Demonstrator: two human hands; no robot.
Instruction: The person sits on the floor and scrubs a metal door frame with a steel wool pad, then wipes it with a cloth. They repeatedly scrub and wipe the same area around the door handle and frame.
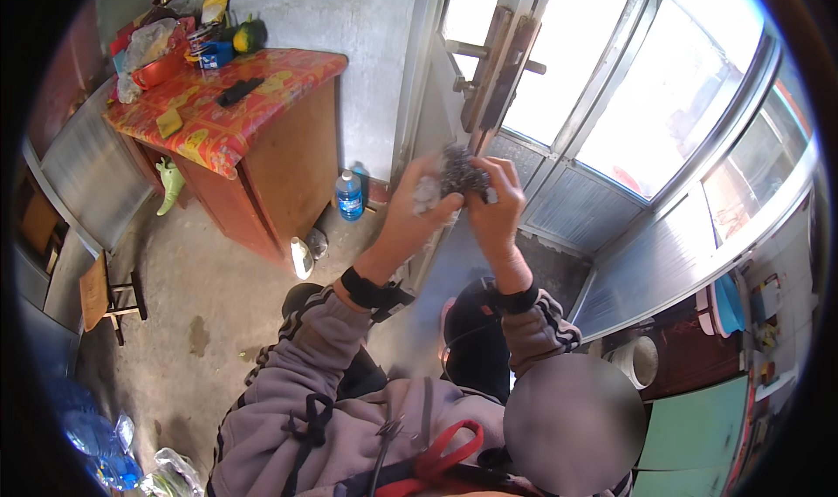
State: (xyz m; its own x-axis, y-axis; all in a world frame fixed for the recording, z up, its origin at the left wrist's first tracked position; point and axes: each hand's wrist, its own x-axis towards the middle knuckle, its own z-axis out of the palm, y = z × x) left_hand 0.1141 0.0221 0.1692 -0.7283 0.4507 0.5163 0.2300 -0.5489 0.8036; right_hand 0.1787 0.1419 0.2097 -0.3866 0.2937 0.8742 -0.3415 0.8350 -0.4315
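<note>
Both hands are raised together in front of the door [452, 235], near the middle of the view. Between them is a dark, bristly bundle [458, 173], blurred, whose exact kind I cannot tell. My left hand [419, 196] grips its left side, with some whitish, blurred material [427, 192] at the palm. On the other side, my right hand [497, 199] has its fingers curled over the bundle's right edge. A black band circles each wrist.
A cabinet with a red patterned cover [262, 71] stands at the left, bearing a red bowl [160, 68] and a yellow sponge [169, 123]. A blue-liquid bottle [349, 196] stands beside it. A small wooden stool [95, 291] is farther left; a white bucket [638, 361] is at the right.
</note>
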